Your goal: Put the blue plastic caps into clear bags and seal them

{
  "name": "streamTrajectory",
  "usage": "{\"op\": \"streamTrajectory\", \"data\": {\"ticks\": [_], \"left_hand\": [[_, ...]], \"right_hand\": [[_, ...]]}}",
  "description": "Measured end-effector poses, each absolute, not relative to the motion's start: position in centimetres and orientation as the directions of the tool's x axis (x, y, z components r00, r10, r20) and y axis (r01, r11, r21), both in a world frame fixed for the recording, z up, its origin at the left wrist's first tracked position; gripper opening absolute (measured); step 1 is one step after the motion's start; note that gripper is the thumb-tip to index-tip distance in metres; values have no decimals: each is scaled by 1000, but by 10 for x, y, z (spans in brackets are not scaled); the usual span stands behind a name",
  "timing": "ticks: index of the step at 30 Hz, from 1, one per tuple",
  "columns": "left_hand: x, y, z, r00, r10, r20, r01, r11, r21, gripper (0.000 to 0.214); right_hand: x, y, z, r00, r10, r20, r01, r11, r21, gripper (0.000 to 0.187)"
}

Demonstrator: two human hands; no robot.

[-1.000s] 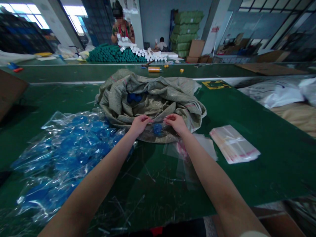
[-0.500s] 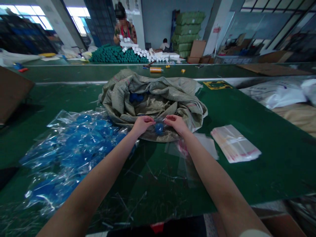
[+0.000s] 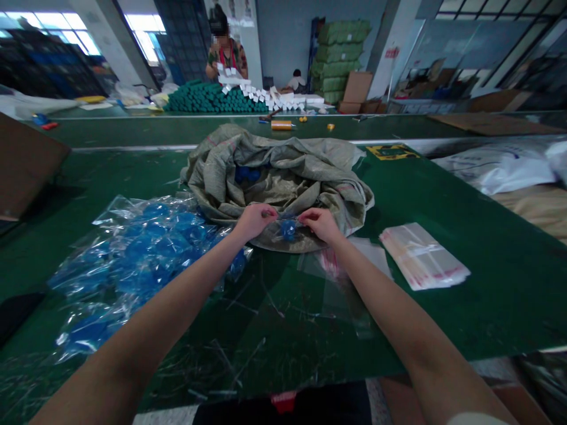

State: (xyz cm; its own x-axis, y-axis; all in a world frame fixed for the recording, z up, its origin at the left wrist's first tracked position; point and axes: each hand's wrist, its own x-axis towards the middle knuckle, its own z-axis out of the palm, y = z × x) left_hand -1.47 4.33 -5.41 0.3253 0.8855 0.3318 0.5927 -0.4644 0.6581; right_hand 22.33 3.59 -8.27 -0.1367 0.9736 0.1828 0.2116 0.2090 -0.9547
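Note:
Between my hands hangs a clear plastic bag with a blue ball-like object (image 3: 287, 229) inside it. My left hand (image 3: 257, 219) pinches the bag's upper left edge. On the other side, the fingertips of my right hand (image 3: 319, 222) pinch its upper right edge. Both hands are over the near rim of a grey woven sack (image 3: 212, 177), rolled open on the green table. More blue objects (image 3: 247, 173) show inside the sack. Under my right forearm lie loose clear bags (image 3: 370, 254) with pinkish-red edges.
Left of me spreads a pile of bagged blue objects (image 3: 146, 248). A banded stack of clear bags (image 3: 423, 255) lies on the right. Cardboard (image 3: 26, 165) stands at the left edge. Across the tables, a person (image 3: 225, 53) stands behind green rolls (image 3: 208, 97); another is farther back.
Both hands keep their pinch on the bag, and the blue object stays in it. My fingers have shifted only slightly. The whole view has moved a little.

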Motion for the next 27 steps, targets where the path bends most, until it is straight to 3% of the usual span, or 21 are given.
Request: {"op": "streamTrajectory", "data": {"ticks": [11, 15, 20, 23, 27], "left_hand": [[-21, 36, -55, 542, 777, 322, 639, -629, 443, 18], [-24, 37, -58, 562, 769, 305, 645, -638, 420, 19], [-21, 34, -61, 504, 782, 366, 634, -623, 458, 14], [-15, 29, -60, 374, 845, 382, 629, -534, 565, 14], [-10, 22, -56, 204, 964, 171, 679, -265, 685, 24]], "right_hand": [[232, 36, -98, -169, 953, 253, 169, 281, -945, 16], [235, 37, -101, -193, 930, 313, 173, 346, -922, 13], [239, 37, -103, -212, 903, 373, 218, 415, -883, 15], [240, 37, -102, -207, 896, 393, 236, 436, -868, 15], [239, 36, -99, -215, 890, 403, 229, 447, -865, 12]]}}
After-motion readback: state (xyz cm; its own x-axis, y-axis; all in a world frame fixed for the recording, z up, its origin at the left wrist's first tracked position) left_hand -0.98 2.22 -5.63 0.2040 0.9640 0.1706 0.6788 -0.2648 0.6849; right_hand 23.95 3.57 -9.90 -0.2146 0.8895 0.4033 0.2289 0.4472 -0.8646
